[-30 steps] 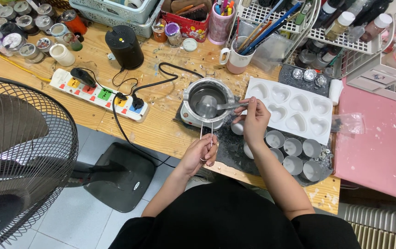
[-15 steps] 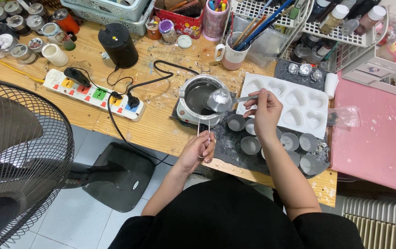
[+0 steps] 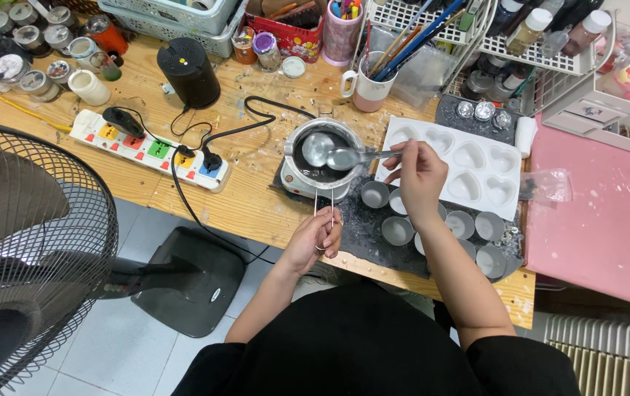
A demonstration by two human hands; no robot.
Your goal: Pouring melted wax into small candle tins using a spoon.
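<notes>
My right hand [image 3: 419, 177] holds a metal spoon [image 3: 351, 158] by its handle, with the bowl of the spoon over the small metal melting pot [image 3: 321, 158]. Dark liquid fills the pot. My left hand [image 3: 317, 238] grips the thin wire handle [image 3: 324, 204] that runs from the pot toward me. Several small round metal cups [image 3: 397, 230] stand on a dark mat [image 3: 362, 231] just right of the pot, below my right wrist. A white tray with heart-shaped hollows [image 3: 476, 166] lies behind them.
A white power strip [image 3: 146, 150] with coloured switches and black cables lies left of the pot. A black cylinder [image 3: 188, 72], jars, brush cups and baskets line the back. A standing fan [image 3: 29, 242] fills the left. A pink surface [image 3: 608, 227] lies right.
The spoon rose out of the pot toward the cups half a second ago; now it is back over the pot. The view shifted slightly. My left hand stayed on the wire handle.
</notes>
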